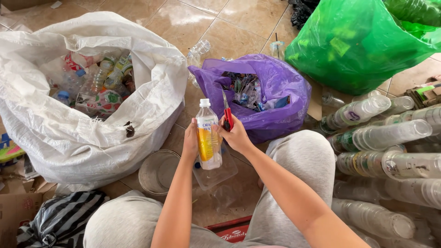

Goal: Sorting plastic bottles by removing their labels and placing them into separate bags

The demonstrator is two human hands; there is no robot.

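The person sits on the tiled floor [239, 27] with knees spread, so the work sits between the legs and every container is within arm's reach. The left hand [190, 140] is closed around the back of a small clear bottle [207, 138] with a white cap and an orange-yellow label, holding it upright at the centre of the view with the label turned toward the right hand, which seems to be why it is gripped from the left side only. The right hand [236, 135] is curled around the handles of red-handled scissors [227, 112], blades pointing up toward 12 o'clock and lying just beside the bottle's shoulder; whether the blades are touching the label I cannot tell. At 10 o'clock a big white woven sack [69, 133] stands open-mouthed with labelled bottles inside it. At 1 o'clock, just beyond the hands, a purple plastic bag [280, 92] gapes open, holding small scraps. At 2 o'clock sits a full green bag [353, 46]. At 3 to 4 o'clock nested stacks of clear plastic cups [390, 138] lie on their sides. Below the bottle, at 6 o'clock, a clear container [216, 172] and a round lid [158, 172] rest on the floor.
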